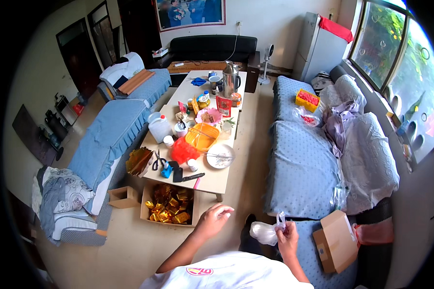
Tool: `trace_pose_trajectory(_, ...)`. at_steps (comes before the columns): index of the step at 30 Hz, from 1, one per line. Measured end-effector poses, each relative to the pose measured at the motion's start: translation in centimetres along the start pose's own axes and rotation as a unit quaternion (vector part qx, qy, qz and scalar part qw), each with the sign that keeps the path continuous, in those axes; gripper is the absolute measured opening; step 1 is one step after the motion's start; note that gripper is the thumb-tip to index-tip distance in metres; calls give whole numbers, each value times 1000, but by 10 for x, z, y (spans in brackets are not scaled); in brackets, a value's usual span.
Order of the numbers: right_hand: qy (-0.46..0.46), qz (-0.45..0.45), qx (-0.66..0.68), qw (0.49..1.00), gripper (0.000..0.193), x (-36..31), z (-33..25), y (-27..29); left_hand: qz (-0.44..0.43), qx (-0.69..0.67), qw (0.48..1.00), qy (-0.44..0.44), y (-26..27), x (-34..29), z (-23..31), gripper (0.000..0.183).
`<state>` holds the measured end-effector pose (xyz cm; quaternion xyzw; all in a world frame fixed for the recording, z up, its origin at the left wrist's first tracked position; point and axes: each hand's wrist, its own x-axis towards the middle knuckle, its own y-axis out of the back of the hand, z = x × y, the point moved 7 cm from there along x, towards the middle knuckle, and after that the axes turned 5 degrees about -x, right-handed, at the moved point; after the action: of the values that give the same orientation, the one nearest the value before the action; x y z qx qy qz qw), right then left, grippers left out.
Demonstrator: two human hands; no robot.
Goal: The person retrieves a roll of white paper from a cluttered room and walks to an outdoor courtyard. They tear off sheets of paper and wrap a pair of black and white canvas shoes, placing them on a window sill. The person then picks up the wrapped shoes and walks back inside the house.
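Observation:
My right hand (288, 237) is closed on the gathered top of a white plastic bag (264, 233), which hangs beside it at the sofa's edge. What the bag holds cannot be made out. My left hand (215, 219) is raised over the floor with loosely bent fingers and nothing in them. Nearest to it is a cardboard box (194, 222) full of shiny gold wrapped pieces (171, 204), at the near end of the long table (212, 185). An opened cardboard box (336, 241) lies on the sofa, to the right of my right hand.
The table carries scissors (157, 160), a white plate (220, 156), an orange basket (202, 137), a red plastic bag (183, 150), a jug (160, 129) and a metal thermos (231, 79). Blue-covered sofas (301, 168) flank it. A yellow box of red pieces (307, 100) sits on the right sofa.

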<state>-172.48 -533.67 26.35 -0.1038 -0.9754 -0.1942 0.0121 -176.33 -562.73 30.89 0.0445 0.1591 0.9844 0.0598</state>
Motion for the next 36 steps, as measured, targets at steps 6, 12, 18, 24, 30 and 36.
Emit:
trace_pose_trajectory(6,103,-50,-134,984,24,170,-20,-11,105,-38,991,75,11,94,-62,15)
trace_pose_trajectory(12,73,-106,-138,982,26,300,-22,-36,175,-25,977,119,29,166,-65,15)
trace_pose_trajectory(18,76,-95,-102,987,25,389,-35,-88,193,-4,969,155,55,217,-96,13)
trace_pose_trajectory(24,52,-98,-102,989,25,460,-35,-132,244,-35,960,136,105,297,-115,13)
trace_pose_trajectory(30,99,-99,-121,983,22,535,-45,-177,277,-16,948,156,138,323,-128,13)
trace_pose_trajectory(36,115,-121,-124,978,19,631,-68,-229,391,-6,902,184,166,309,-154,13)
